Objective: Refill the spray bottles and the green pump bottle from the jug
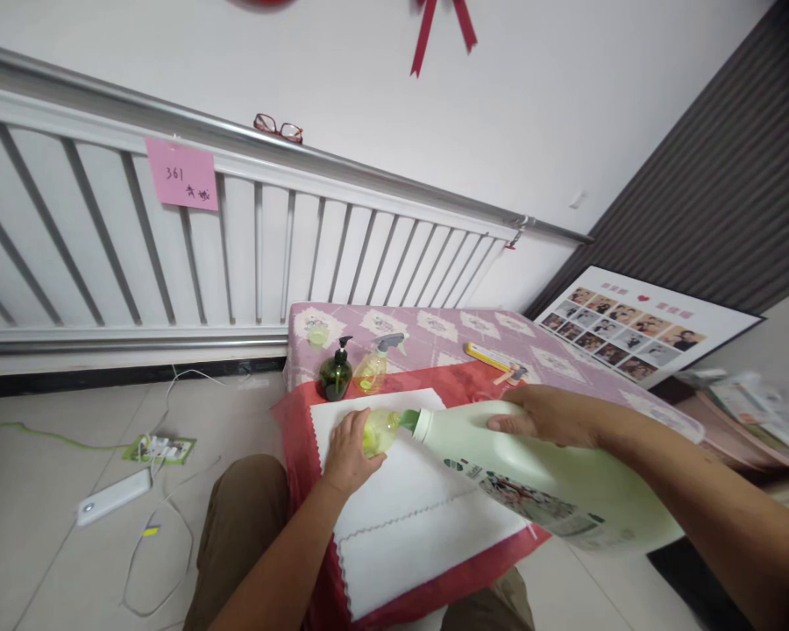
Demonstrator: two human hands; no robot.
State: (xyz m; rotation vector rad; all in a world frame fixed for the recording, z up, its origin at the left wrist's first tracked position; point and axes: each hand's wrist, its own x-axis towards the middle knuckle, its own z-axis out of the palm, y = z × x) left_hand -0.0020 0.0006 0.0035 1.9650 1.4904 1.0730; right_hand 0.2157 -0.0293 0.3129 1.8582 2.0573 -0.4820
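Observation:
My left hand (350, 454) is wrapped round a small clear bottle (379, 434) with yellow-green liquid in it, held tilted over a white board. In my right hand (552, 415) is a big pale green laundry detergent jug (532, 473), gripped by its handle and tipped on its side. The jug's green spout (408, 420) meets the mouth of the small bottle; whether liquid is running cannot be made out. Behind my left hand stand a dark green pump bottle (335, 375) and a clear spray bottle (372, 366) with a grey trigger head.
The white board (408, 508) lies on a red cloth (302, 438) over a patterned tablecloth (434, 326). A yellow box (487, 357) and a pale green cap (318, 336) lie farther back. A white radiator (342, 254) runs behind. Cables and a power strip (161, 449) are on the left floor.

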